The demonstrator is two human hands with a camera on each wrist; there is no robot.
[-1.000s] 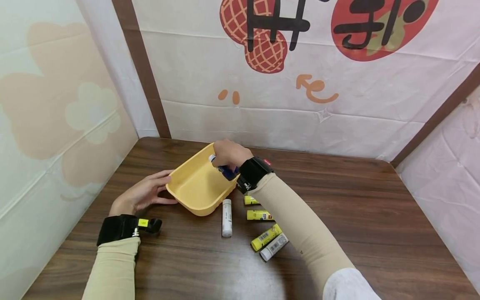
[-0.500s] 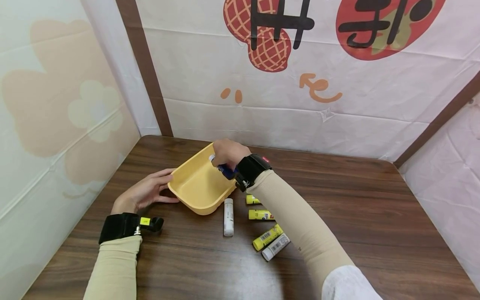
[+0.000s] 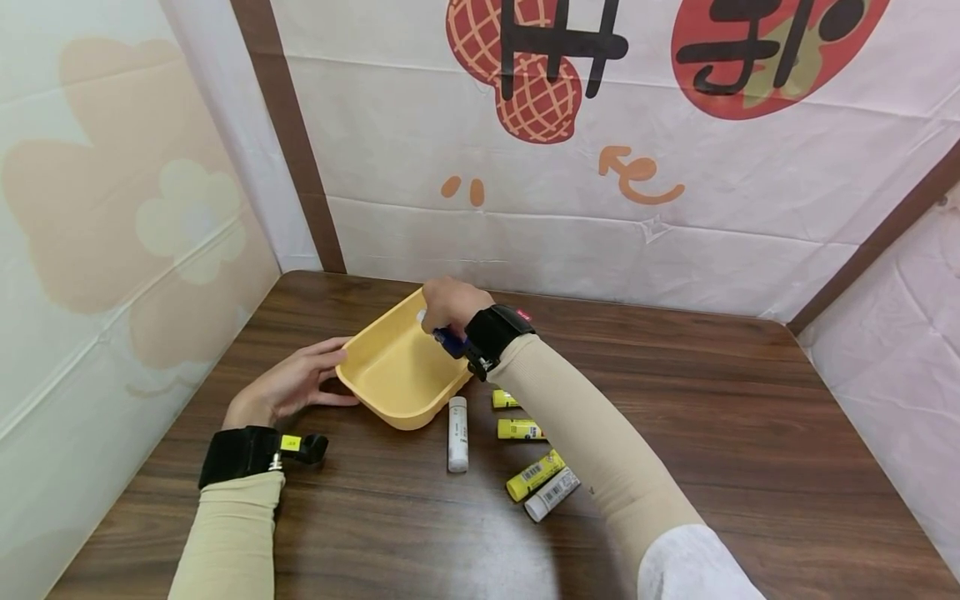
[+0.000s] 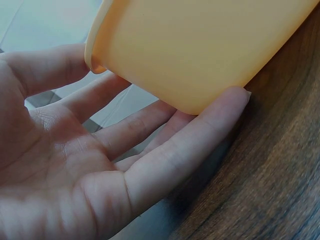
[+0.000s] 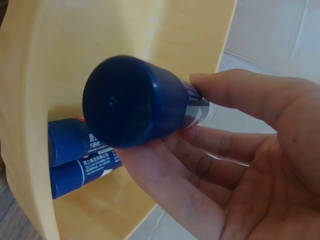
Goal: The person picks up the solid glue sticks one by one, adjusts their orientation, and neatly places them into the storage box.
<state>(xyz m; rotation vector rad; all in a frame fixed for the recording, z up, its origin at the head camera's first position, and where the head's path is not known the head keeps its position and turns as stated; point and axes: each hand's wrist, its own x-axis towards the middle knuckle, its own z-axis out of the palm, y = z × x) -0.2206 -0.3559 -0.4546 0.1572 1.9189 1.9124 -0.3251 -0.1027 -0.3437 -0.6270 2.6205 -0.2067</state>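
Observation:
A yellow plastic tray [image 3: 378, 371] sits tilted on the brown table. My right hand [image 3: 442, 308] is over the tray's far right rim and pinches a blue glue stick [image 3: 452, 342] between thumb and fingers. In the right wrist view the stick's dark blue cap [image 5: 132, 102] faces the camera, and two more blue sticks [image 5: 75, 155] lie inside against the tray wall [image 5: 25, 100]. My left hand [image 3: 318, 379] lies flat and open at the tray's left side. Its straight fingers [image 4: 185, 150] touch the tray's underside [image 4: 200, 50].
Several glue sticks lie on the table right of the tray: a white one [image 3: 457, 433], yellow ones [image 3: 517, 429] [image 3: 532, 476] [image 3: 503, 399] and another white one [image 3: 551, 494]. Cloth-covered walls close off the back and both sides.
My right hand with the blue stick has edged slightly left, further over the tray. The left hand and the tray have stayed put.

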